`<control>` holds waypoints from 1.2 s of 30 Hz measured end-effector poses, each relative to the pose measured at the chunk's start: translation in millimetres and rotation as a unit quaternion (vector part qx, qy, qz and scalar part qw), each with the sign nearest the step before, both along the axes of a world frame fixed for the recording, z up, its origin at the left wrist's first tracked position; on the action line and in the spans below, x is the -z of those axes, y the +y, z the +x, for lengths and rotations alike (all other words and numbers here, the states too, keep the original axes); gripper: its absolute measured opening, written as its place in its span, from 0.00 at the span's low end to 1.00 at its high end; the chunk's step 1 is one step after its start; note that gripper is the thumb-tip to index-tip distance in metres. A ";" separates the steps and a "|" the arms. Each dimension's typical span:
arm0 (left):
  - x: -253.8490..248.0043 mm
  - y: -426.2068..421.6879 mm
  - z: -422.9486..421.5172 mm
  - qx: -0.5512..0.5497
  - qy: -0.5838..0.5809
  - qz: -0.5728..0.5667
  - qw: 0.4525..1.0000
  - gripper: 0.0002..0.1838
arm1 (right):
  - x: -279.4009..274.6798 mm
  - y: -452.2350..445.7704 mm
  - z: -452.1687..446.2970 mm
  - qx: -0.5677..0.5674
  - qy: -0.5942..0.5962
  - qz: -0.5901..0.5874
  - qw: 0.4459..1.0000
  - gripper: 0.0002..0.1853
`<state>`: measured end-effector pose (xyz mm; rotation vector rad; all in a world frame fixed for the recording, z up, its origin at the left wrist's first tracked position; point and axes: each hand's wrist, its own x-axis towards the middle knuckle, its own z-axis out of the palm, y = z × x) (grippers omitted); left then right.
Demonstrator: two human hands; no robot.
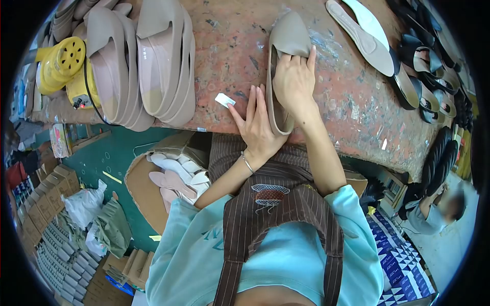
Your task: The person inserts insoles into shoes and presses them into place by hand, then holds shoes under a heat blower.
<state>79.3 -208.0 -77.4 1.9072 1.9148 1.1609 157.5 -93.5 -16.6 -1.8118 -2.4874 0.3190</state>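
A taupe pointed flat shoe (290, 38) lies on the worn reddish table, toe pointing away from me. My right hand (296, 84) reaches into its opening with curled fingers; their tips are hidden under the toe upper, and the outermost finger lies along the shoe's right rim. Along the left side of the shoe rests my left hand (259, 133), open, with fingers stretched out and the thumb apart. By that thumb's tip is a small white piece (224, 100), and I cannot tell if they touch.
Stacked taupe shoes (164, 102) stand at the left beside a yellow device (71, 58). Insoles (363, 38) and black sandals (426, 76) lie at the right. Below the table edge, a cardboard box (143, 191) holds pale insoles. Another person (431, 211) is at the far right.
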 end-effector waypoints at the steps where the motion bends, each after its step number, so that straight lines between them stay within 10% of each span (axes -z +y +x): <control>1: -0.5 0.4 -0.2 -0.001 -0.005 -0.001 1.000 0.55 | -2.0 3.3 0.1 0.001 0.007 -0.038 0.999 0.26; 2: -1.7 -1.4 0.6 -0.003 -0.010 -0.003 1.000 0.54 | 0.4 -13.5 1.9 -0.020 0.096 0.124 0.987 0.25; 9: -3.5 -1.3 1.3 -0.006 0.006 -0.004 1.000 0.58 | 11.2 12.4 -0.9 -0.054 0.042 -0.009 0.998 0.36; 13: -4.3 6.4 -0.6 -0.016 0.014 0.009 1.000 0.57 | 8.8 -2.0 -6.0 -0.063 0.091 0.187 0.976 0.32; 15: -2.6 2.7 -0.6 -0.007 0.015 0.002 1.000 0.57 | 8.4 32.7 5.1 0.018 0.095 -0.179 0.979 0.27; 19: -10.5 3.1 -3.2 -0.012 0.000 -0.006 1.000 0.55 | -4.2 7.7 -8.1 -0.092 0.051 0.198 0.974 0.12; 21: -12.0 10.3 -5.2 -0.027 -0.003 0.000 1.000 0.54 | -7.7 19.5 -17.5 -0.084 0.066 0.203 0.973 0.09; 23: -14.0 4.8 -3.8 -0.023 -0.012 0.001 1.000 0.54 | 2.1 34.3 1.5 -0.034 0.102 -0.036 0.994 0.10; 33: -27.9 -4.9 -30.5 0.036 -0.140 0.008 0.990 0.54 | -2.8 21.0 8.3 -0.202 0.174 0.079 0.961 0.16; 36: -37.2 -29.3 -79.7 -0.026 -0.195 0.141 0.970 0.50 | -36.0 -21.7 28.6 -0.015 0.122 0.063 0.990 0.21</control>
